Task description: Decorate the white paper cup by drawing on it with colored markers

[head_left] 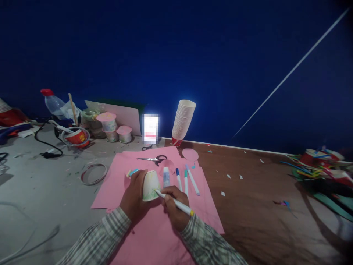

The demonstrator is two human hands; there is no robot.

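Observation:
My left hand is closed around a white paper cup, held over pink paper sheets. Green strokes and faint yellow marks show on the cup's side. My right hand grips a white marker with a yellow end, its tip at the cup's wall. Just beyond lie a glue stick, a blue-capped marker, a teal-capped marker and a lilac-capped marker. Black-handled scissors rest farther back on the pink paper.
A leaning stack of paper cups stands against the blue wall. Decorated cups with pink tops, a red cup and a plastic bottle are back left. A tape roll lies left; cluttered cords lie right.

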